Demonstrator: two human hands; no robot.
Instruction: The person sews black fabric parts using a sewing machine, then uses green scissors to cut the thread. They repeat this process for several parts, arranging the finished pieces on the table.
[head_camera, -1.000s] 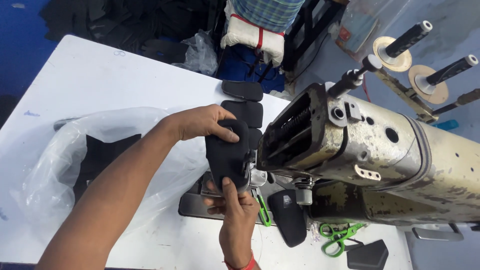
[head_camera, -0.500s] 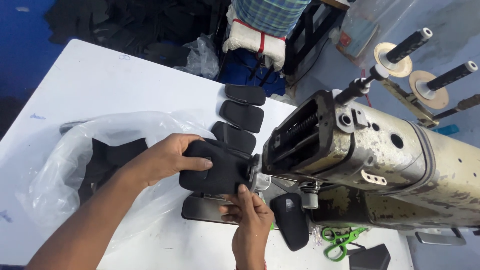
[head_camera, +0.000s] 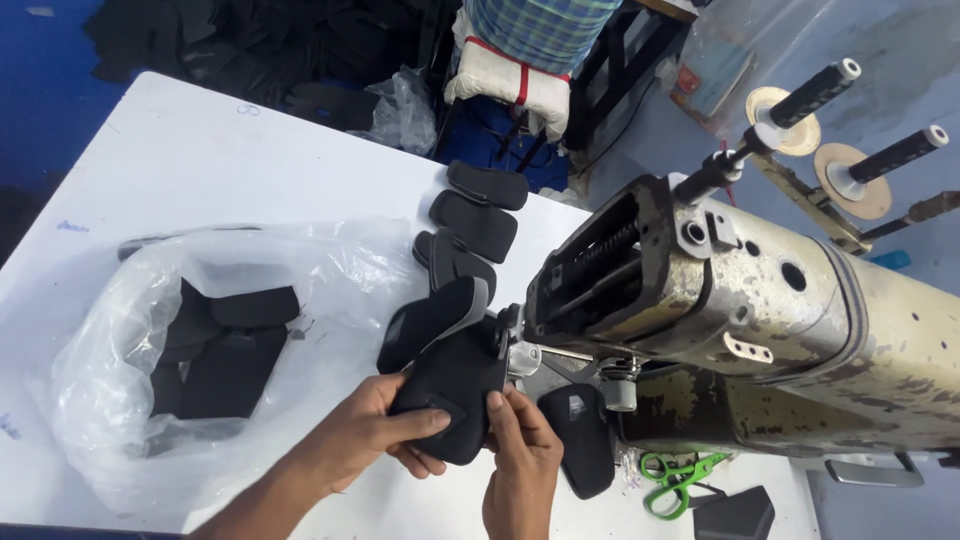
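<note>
Gripping a black padded piece (head_camera: 450, 385) from both sides, our left hand (head_camera: 365, 440) and right hand (head_camera: 520, 455) held it closed-fingered against the needle end of a worn sewing machine (head_camera: 740, 300) on the white table (head_camera: 200, 160). Finished black pieces (head_camera: 475, 215) trailed away behind it; a clear plastic bag (head_camera: 210, 350) of more lay left, green scissors (head_camera: 675, 480) right.

White worktable (head_camera: 200, 160) w/ blue floor (head_camera: 40, 90) beyond, bluish-grey floor at right
</note>
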